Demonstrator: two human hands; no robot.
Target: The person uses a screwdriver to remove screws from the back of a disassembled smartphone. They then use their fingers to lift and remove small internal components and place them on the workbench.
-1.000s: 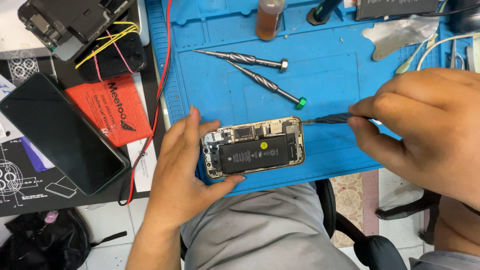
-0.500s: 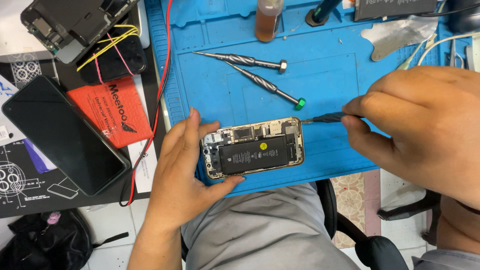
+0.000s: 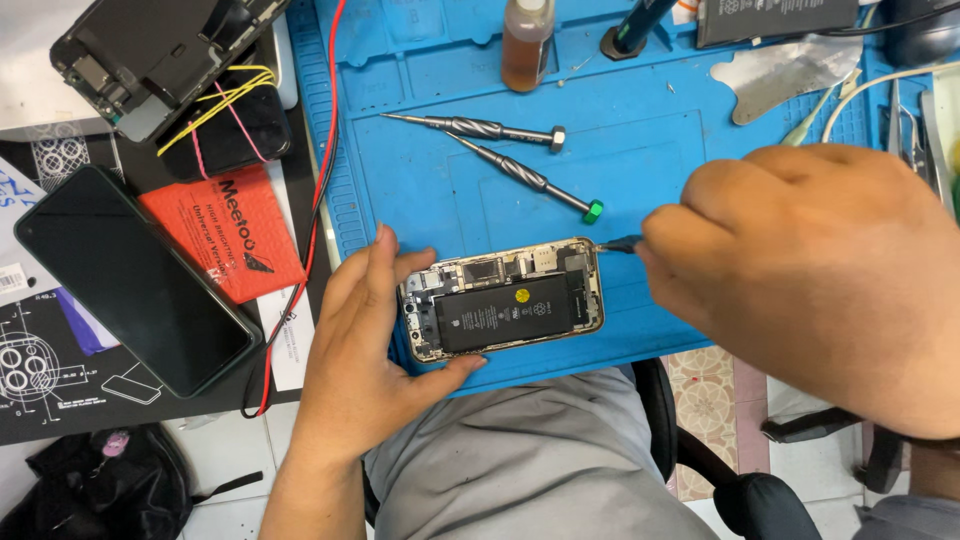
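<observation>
The left hand (image 3: 350,370) clasps the opened phone (image 3: 502,298) by its stiff frame edges on the blue mat (image 3: 640,150), its exposed innards looking fragile, while the right hand (image 3: 810,275) pinches a thin tool (image 3: 620,243) at its corner.

Tool (image 3: 620,243) shaft hidden under right hand (image 3: 810,280); battery (image 3: 775,18) cut off by top edge.
</observation>
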